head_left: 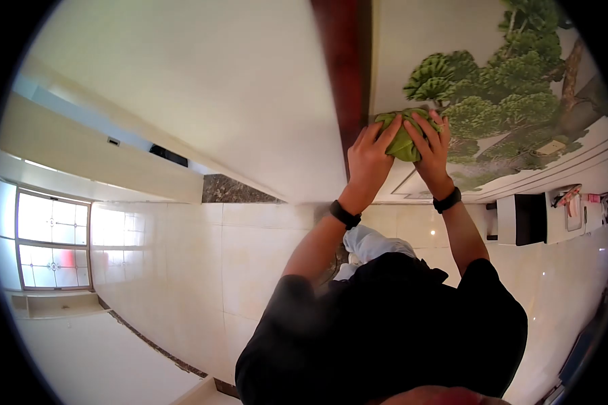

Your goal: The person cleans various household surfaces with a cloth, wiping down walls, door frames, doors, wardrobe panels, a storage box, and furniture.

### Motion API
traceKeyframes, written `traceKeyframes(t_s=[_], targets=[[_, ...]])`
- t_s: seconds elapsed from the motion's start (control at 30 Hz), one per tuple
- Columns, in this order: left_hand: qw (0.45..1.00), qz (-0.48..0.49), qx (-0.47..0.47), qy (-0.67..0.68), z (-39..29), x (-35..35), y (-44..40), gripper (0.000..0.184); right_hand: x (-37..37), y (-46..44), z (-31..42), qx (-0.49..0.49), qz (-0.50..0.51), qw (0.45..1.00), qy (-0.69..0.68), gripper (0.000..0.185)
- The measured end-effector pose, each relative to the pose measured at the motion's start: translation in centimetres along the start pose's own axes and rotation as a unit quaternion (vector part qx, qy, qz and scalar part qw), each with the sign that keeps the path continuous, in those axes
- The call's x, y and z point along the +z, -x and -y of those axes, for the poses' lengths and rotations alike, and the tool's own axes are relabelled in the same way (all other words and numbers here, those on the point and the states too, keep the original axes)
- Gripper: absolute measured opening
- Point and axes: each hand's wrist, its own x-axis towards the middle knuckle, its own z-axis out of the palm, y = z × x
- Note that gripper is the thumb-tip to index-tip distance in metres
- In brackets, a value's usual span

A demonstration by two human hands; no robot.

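Observation:
A crumpled green cloth (pixel 404 143) lies pressed against the wall mural (pixel 483 111), beside the dark red wooden strip (pixel 348 61). My left hand (pixel 371 154) presses the cloth's left side, its fingers bent over the edge. On the right side of the cloth is my right hand (pixel 431 142), with its fingers spread over the green folds. Both hands hold the cloth between them. Each wrist has a black band. Green trees are pictured on the mural.
A pale wall (pixel 203 81) stands left of the red strip. Below are shiny floor tiles (pixel 182 250). A barred window (pixel 53 239) is at the far left. At the right is a white cabinet (pixel 566 216) with a black panel and items on it.

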Motion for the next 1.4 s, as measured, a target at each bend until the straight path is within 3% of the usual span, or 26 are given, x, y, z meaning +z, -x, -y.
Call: traceKeyframes(t_s=[0.27,0.4,0.5,0.57,0.77,1.0,1.1,1.23,1.3,1.4], targets=[[0.991,0.032,0.129,0.011,-8.4,6.6,-5.6,0.069,-6.1,0.2,-8.1,0.087,-0.162,0.982,0.029,0.053],[0.987,0.063,0.151,-0.001,-10.7,11.8,-4.1,0.07,-7.7,6.0,-13.5,0.106,-0.135,0.985,0.036,0.052],[0.985,0.119,0.124,-0.026,-11.3,15.8,-1.4,0.069,-6.2,12.2,-17.3,0.133,-0.143,0.98,-0.027,0.052],[0.986,0.126,0.106,-0.017,-11.5,18.2,0.5,0.068,-7.1,14.2,-18.5,0.153,-0.086,0.983,-0.056,0.052],[0.985,0.162,0.053,-0.017,-16.1,22.6,-0.1,0.066,-13.4,13.7,-23.5,0.117,0.015,0.991,-0.068,0.053],[0.984,0.129,0.117,-0.022,-21.7,27.2,-2.4,0.065,-16.3,14.6,-27.3,0.166,-0.106,0.977,-0.081,0.057],[0.979,0.183,0.084,-0.015,-20.9,28.8,-0.4,0.065,-14.5,17.8,-27.4,0.204,-0.113,0.967,-0.103,0.059],[0.98,0.199,0.017,-0.019,-17.3,27.7,2.7,0.066,-11.9,18.9,-25.6,0.201,-0.06,0.965,-0.159,0.053],[0.982,0.187,-0.001,-0.015,-15.2,26.2,3.6,0.067,-10.9,17.8,-25.0,0.153,-0.024,0.972,-0.177,0.055],[0.988,0.135,-0.064,-0.034,-17.1,22.3,0.7,0.064,-10.8,14.7,-23.9,0.104,0.016,0.97,-0.221,0.058]])
